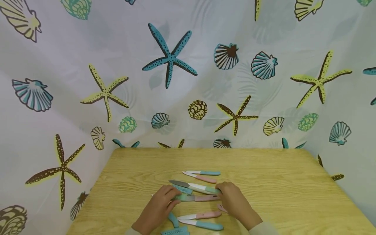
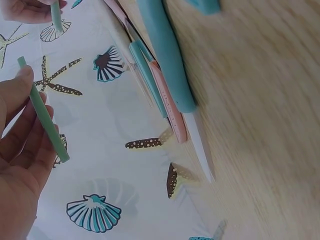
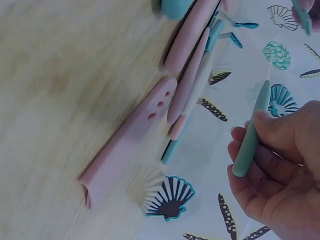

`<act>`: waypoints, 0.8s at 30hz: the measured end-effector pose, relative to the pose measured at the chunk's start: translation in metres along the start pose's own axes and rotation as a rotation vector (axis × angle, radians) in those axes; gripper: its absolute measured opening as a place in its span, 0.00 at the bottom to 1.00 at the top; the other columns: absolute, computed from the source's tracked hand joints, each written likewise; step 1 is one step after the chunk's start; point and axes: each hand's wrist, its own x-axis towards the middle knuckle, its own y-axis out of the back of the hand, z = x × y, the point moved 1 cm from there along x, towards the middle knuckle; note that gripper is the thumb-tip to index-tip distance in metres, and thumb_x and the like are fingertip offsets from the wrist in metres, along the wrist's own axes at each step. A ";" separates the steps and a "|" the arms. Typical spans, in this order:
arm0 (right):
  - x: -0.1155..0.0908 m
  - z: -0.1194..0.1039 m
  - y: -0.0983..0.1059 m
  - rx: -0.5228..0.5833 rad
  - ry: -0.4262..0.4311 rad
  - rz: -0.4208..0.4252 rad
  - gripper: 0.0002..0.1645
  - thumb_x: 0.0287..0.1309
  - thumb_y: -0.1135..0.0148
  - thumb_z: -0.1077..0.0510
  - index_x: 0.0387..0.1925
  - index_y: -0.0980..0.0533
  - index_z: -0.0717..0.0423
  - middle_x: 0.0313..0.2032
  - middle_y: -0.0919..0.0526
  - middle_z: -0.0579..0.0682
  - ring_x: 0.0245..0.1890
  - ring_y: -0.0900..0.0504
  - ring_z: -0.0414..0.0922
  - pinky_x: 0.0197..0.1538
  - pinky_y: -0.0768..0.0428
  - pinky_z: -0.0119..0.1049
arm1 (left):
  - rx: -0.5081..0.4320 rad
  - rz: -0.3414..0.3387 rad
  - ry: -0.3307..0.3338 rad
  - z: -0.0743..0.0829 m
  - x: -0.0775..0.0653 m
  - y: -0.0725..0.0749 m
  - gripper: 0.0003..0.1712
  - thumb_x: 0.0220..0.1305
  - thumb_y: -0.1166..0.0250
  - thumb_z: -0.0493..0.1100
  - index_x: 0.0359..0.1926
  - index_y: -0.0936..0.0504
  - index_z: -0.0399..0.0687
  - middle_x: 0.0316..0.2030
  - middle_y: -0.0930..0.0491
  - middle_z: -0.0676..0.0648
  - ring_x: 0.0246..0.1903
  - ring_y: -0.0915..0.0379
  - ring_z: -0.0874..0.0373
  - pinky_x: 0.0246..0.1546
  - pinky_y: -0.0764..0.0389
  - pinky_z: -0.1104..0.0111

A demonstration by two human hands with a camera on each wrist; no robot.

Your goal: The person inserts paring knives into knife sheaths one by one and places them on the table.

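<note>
My left hand [image 1: 160,207] pinches a flat pale-green blade sheath [image 2: 47,120] between thumb and fingers. In my right hand [image 1: 235,202] is a green-handled knife [image 3: 252,135], its thin white blade pointing toward the left hand. Beneath the hands lie a dark-bladed knife [image 1: 180,184] and a pink-handled knife [image 1: 205,198] with a grey blade. A pink sheath [image 3: 130,140] with small holes rests on the table beside the right hand. Nearer me, a pink-handled white-bladed knife [image 1: 208,214] and a blue-handled one [image 1: 209,225] lie side by side.
Farther back on the wooden table [image 1: 264,169] are a small blue-handled knife [image 1: 210,173] and a small pink-handled knife [image 1: 205,178]. Teal sheaths lie about the left hand, one sheath [image 1: 176,231] at the near edge. A shell-patterned curtain [image 1: 205,81] surrounds the table.
</note>
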 end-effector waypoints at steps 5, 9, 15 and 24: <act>-0.019 -0.010 0.003 -0.078 0.034 0.067 0.11 0.48 0.32 0.72 0.36 0.20 0.64 0.31 0.17 0.50 0.30 0.22 0.41 0.35 0.20 0.30 | -0.053 0.072 -0.032 0.000 0.001 -0.001 0.16 0.53 0.27 0.39 0.44 0.18 0.50 0.41 0.24 0.58 0.38 0.30 0.67 0.34 0.25 0.82; -0.031 -0.016 0.004 -0.105 0.001 0.096 0.12 0.47 0.31 0.72 0.37 0.20 0.65 0.33 0.17 0.52 0.31 0.20 0.44 0.38 0.19 0.32 | -0.088 0.109 -0.056 0.003 0.004 -0.002 0.17 0.51 0.27 0.37 0.44 0.17 0.49 0.40 0.24 0.58 0.37 0.30 0.67 0.34 0.25 0.83; -0.045 -0.024 0.007 -0.073 -0.043 0.109 0.11 0.49 0.32 0.72 0.37 0.20 0.64 0.36 0.16 0.53 0.34 0.19 0.45 0.39 0.17 0.34 | -0.079 0.099 -0.067 0.006 0.010 -0.002 0.16 0.52 0.27 0.39 0.44 0.16 0.50 0.41 0.24 0.57 0.39 0.28 0.66 0.36 0.24 0.80; -0.053 -0.029 0.010 -0.044 -0.039 0.159 0.12 0.49 0.31 0.70 0.38 0.19 0.62 0.38 0.17 0.51 0.37 0.19 0.45 0.41 0.18 0.35 | -0.076 0.082 -0.096 0.007 0.014 -0.004 0.17 0.50 0.26 0.37 0.43 0.15 0.47 0.40 0.24 0.55 0.37 0.28 0.65 0.34 0.26 0.83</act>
